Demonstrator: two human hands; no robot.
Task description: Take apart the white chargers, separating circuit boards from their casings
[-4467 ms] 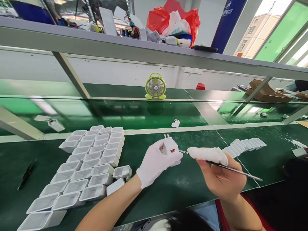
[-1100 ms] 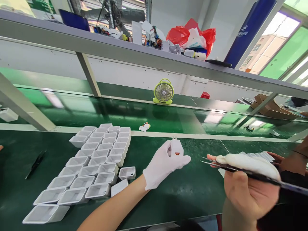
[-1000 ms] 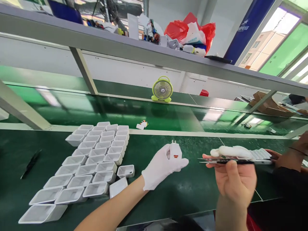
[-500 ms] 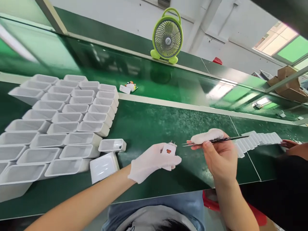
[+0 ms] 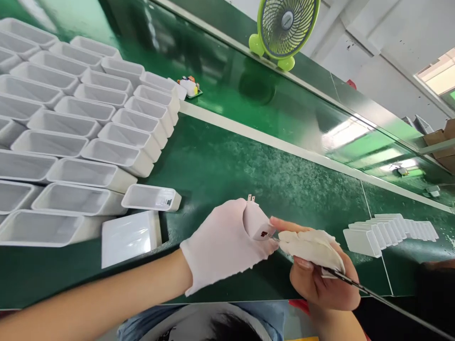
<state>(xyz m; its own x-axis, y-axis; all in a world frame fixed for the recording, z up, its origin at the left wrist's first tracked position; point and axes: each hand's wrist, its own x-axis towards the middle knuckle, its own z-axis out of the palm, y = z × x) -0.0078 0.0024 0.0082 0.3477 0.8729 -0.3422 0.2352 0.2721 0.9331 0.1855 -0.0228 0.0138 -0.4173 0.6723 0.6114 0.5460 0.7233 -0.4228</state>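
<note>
My left hand (image 5: 223,241), in a white glove, is closed around a white plug-in charger (image 5: 256,221). Its two metal prongs point up, and the end with a small dark-and-orange opening faces my right hand. My right hand (image 5: 325,279) grips dark tweezers (image 5: 359,285), whose long rear end slants down to the right. White fabric (image 5: 313,248) covers some of its fingers. The index finger reaches to the charger's end. The tweezers' tips are close to the opening, partly hidden; I cannot tell whether they are inside it.
Rows of open white housings (image 5: 67,118) fill the left. Closer to me are a single housing (image 5: 149,197) and a white box (image 5: 128,239). Thin white covers (image 5: 369,237) lie overlapped at right. A circuit board (image 5: 190,87) lies beyond, below a green fan (image 5: 287,28).
My right hand has come in to the charger, and the tweezers now slant steeply. The charger has been turned in my left hand. The view has shifted; a co-worker's hand has left the covers.
</note>
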